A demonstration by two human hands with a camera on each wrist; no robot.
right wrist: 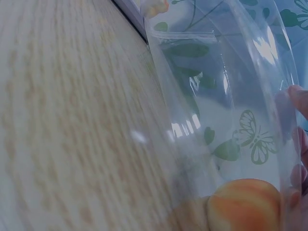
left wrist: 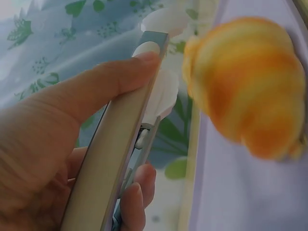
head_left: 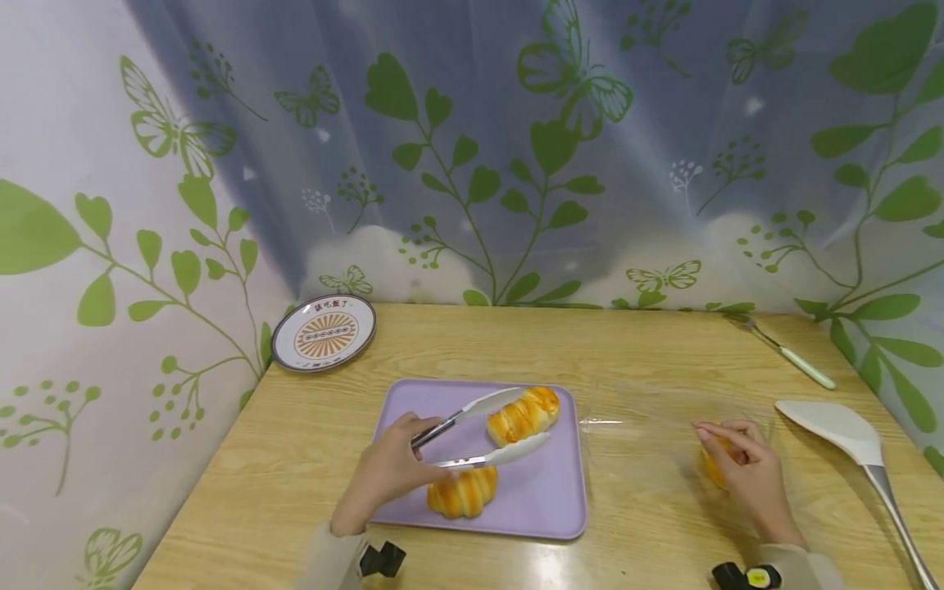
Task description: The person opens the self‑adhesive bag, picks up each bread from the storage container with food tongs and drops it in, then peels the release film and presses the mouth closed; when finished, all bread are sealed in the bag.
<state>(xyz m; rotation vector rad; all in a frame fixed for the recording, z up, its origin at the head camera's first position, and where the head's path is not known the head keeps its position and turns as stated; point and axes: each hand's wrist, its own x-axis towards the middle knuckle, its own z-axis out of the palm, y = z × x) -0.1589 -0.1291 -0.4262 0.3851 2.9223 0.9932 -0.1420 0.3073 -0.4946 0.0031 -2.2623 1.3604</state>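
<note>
My left hand (head_left: 387, 469) grips a pair of tongs (head_left: 466, 464) with white tips and metal arms, thumb along one arm in the left wrist view. The tongs are spread, their tips on either side of a golden bread roll (head_left: 525, 416) on a purple tray (head_left: 542, 500). Closer to me on that tray lies a second bread roll (head_left: 463, 493), partly under the tongs in the head view. On the right, my right hand (head_left: 754, 479) pinches the edge of a clear plastic bag (right wrist: 207, 96). Inside the bag is another bread roll (right wrist: 246, 207), partly hidden by the hand in the head view.
A white patterned plate (head_left: 324, 334) is at the table's back left. At the back right lies a fork (head_left: 800, 360) with a pale green handle. A large white spatula (head_left: 841, 428) rests along the right side. A printed curtain (head_left: 472, 246) borders the wooden table (head_left: 280, 459).
</note>
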